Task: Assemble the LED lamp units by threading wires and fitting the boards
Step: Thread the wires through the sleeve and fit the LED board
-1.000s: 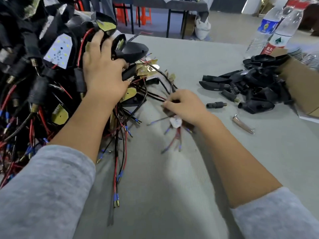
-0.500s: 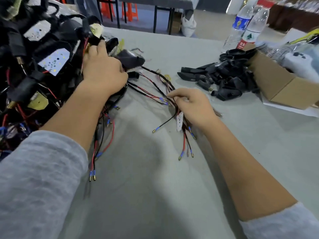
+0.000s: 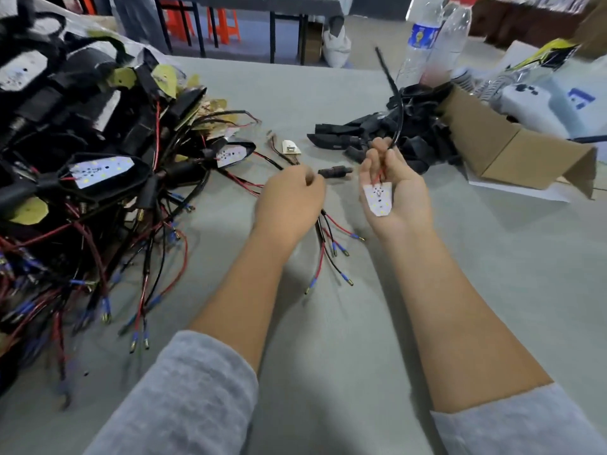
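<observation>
Grey felt-covered table (image 3: 328, 323) with a workshop floor behind it, so only the one head view to go on. Big tangle of finished units (image 3: 82, 159) sits on the left, a heap of empty black housings (image 3: 394, 136) and a cardboard box (image 3: 512, 156) on the right.

Right hand (image 3: 394, 192) is palm-up, the white LED board (image 3: 378, 199) lying flat on the palm, fingers curled onto the black cable (image 3: 394, 103) arcing up from it. Left hand (image 3: 289, 198) is closed around the loose wire ends (image 3: 331, 247), which dangle below it.

My guess for doing this well: keep the board cradled, grab a housing, feed the connector tips through together, no yanking at the solder joints.
</observation>
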